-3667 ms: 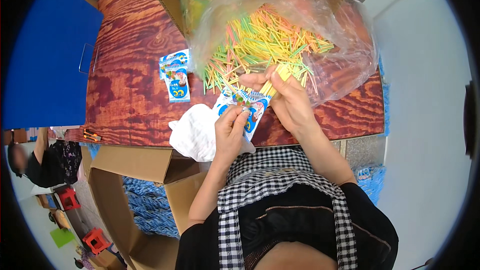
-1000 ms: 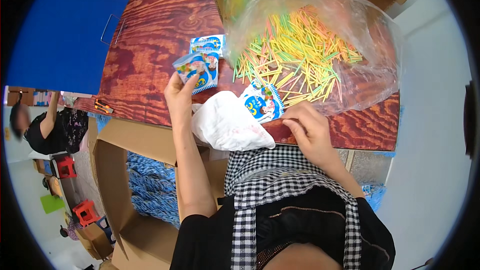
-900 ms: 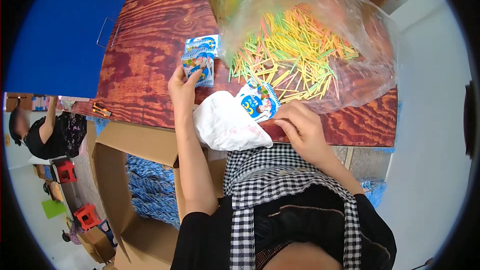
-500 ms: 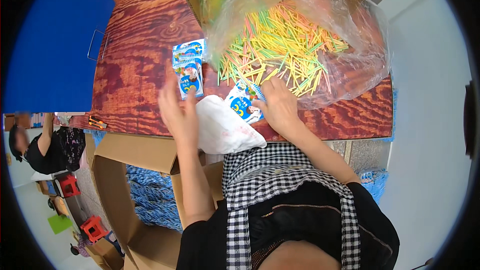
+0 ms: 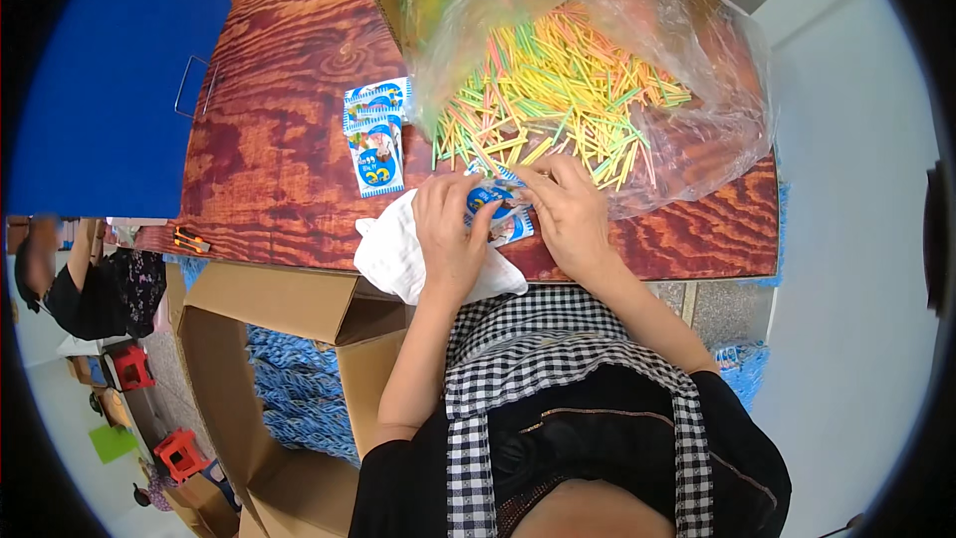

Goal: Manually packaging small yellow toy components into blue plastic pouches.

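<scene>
Between my hands, at the table's near edge, is a small blue-and-white packet (image 5: pixel 485 197). My left hand (image 5: pixel 450 239) pinches its left side with thumb and fingers. On the packet's right side, the fingers of my right hand (image 5: pixel 573 222) are closed at its upper edge. Part of another packet (image 5: pixel 520 229) shows just under them. A crumpled white cloth (image 5: pixel 390 251) lies below and beside my left hand. Farther left, several similar packets (image 5: pixel 376 161) overlap in a short column. Just beyond my hands is a heap of thin yellow, green and pink sticks (image 5: pixel 568 80).
A clear plastic bag (image 5: pixel 712 70) spreads around the sticks, with a cardboard box behind it. An open carton (image 5: pixel 224 379) of blue packets stands below the table (image 5: pixel 269 169) at left. An orange cutter (image 5: pixel 191 241) lies near the left corner. Another person (image 5: pixel 100 284) is at far left.
My left hand has moved right, from beside the column of packets onto the packet by my right hand, and now grips it. The packet is lifted and bent; the white cloth has shifted left.
</scene>
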A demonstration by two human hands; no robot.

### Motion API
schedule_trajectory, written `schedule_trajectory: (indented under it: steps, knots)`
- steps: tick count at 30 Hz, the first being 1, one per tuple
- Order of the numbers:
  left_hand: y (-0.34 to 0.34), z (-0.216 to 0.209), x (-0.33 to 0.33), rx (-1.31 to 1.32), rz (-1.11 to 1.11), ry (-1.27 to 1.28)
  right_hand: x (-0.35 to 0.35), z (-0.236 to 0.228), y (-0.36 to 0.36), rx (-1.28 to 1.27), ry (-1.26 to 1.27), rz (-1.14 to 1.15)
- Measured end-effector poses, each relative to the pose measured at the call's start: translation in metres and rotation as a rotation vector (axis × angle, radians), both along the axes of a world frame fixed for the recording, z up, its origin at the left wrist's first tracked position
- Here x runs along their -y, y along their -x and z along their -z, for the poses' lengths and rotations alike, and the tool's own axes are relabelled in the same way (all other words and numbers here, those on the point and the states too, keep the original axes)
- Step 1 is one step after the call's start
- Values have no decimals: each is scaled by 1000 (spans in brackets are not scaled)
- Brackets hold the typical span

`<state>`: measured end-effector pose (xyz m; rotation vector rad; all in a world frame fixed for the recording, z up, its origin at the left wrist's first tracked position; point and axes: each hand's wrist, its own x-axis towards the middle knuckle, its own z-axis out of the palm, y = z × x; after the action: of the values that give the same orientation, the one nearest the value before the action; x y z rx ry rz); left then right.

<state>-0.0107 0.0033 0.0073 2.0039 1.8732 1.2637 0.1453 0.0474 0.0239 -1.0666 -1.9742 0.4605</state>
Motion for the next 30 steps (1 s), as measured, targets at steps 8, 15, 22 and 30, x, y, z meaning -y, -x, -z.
schedule_trajectory:
  steps: [8,15,22,30]
  knots:
    - [7,23,-3,117,91,116,-10,33,-3,-188,328,-67]
    - [6,17,2,158,68,74,-14,41,-14,-374,811,-228]
    - [28,11,15,354,-91,79,-9,9,-17,113,206,-80]
    - [18,-3,25,486,-21,197,-17,1,11,-181,514,-394]
